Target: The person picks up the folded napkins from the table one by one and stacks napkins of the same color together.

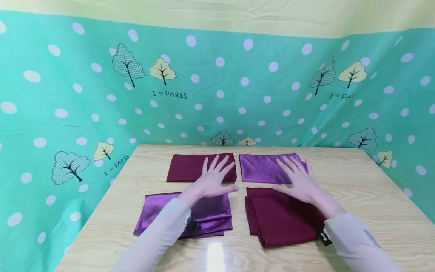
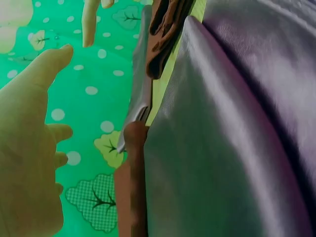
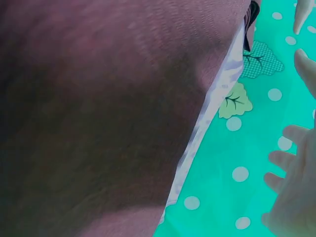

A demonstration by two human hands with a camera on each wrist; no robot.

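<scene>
Two purple satin cloths and two maroon cloths lie folded on the wooden table. My left hand, fingers spread, hovers over the gap between the far-left maroon cloth and the near-left purple cloth. Likewise spread and holding nothing, my right hand is above the far-right purple cloth and the near-right maroon cloth. The left wrist view has the left hand beside the near purple cloth. In the right wrist view, the right hand is apart from the near maroon cloth.
The pale wooden table extends past the cloths on both sides. A turquoise curtain with white dots and printed trees hangs behind the table and along its sides. Dark wrist straps show below both forearms.
</scene>
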